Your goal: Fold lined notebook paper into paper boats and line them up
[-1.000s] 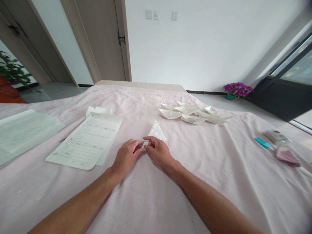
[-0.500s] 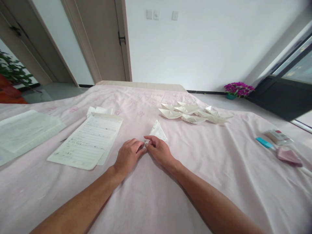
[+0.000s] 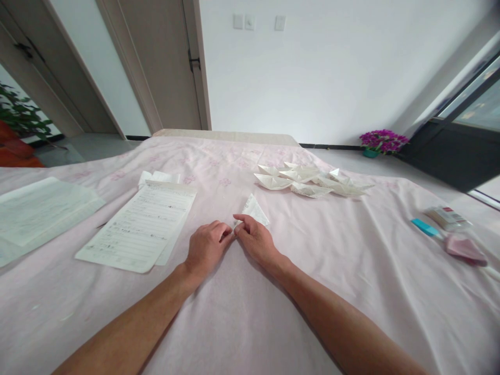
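A small folded sheet of paper [image 3: 258, 211], with a pointed triangular top, lies on the pink bedsheet in front of me. My right hand [image 3: 253, 237] covers its lower part, thumb and fingers closed on it. At its lower left corner, my left hand [image 3: 209, 245] pinches the paper's edge, fingertips meeting those of the right. The lower fold is hidden under my hands. Beyond them stands a group of several folded paper boats [image 3: 308, 179]. Left of my hands lies a handwritten lined notepad sheet [image 3: 140, 224] on other paper.
More thin sheets [image 3: 47, 213] lie at the far left. On the right are a blue object [image 3: 425, 227], a clear packet [image 3: 448, 217] and a pink cloth-like item [image 3: 464, 249]. The bedsheet [image 3: 250, 323] is wrinkled. Purple flowers [image 3: 383, 141] stand on the floor beyond.
Both hands stay at the folded paper, with only a slight shift of the right index finger and the left fingers. The paper has moved very slightly right.
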`<state>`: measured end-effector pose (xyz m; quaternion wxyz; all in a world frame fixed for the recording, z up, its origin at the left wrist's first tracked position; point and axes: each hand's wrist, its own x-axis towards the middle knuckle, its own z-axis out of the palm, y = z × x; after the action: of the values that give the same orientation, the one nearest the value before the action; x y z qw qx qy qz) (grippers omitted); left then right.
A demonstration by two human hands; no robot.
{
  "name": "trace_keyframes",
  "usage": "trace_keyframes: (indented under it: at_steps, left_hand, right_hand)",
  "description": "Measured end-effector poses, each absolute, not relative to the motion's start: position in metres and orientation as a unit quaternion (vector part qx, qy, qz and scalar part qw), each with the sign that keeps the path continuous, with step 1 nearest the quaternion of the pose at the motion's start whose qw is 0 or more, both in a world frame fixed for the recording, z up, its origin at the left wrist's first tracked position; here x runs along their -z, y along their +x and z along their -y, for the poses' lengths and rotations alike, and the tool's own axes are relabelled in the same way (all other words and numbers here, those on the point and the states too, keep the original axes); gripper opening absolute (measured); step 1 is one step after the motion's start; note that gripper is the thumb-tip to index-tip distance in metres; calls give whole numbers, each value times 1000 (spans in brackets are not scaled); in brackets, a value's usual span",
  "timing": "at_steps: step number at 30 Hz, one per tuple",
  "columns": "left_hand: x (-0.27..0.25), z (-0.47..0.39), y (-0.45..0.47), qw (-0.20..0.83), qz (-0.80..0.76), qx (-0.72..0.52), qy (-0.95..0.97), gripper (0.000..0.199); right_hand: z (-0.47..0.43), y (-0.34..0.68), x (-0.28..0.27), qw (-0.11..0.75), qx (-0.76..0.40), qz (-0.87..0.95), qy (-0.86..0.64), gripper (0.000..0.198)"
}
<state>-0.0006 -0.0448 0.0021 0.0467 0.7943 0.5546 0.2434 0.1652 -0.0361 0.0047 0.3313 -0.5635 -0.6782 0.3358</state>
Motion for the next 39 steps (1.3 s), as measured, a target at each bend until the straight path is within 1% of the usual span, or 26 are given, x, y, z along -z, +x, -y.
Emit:
trace_keyframes:
  at_steps: [10,23,28,34,39]
  left_hand:
    - [-6,46,2,32,-568,-232,789,19]
    - [-3,44,8,-9,-577,-217,787,8]
    - [0,43,10,-17,-575,-211,790,9]
    - [-1,44,10,-26,-574,-191,796,10]
    - [-3,46,10,-30,-564,-200,801,16]
  right_hand:
    - [31,165,8,376,-367,653,-546,44]
    - [32,164,7,373,-365,652,-550,39]
    - [34,162,4,377,-371,643,-553,40]
    - [36,159,-2,364,-369,646,-561,40]
    - [36,160,0,360,-351,652,-568,39]
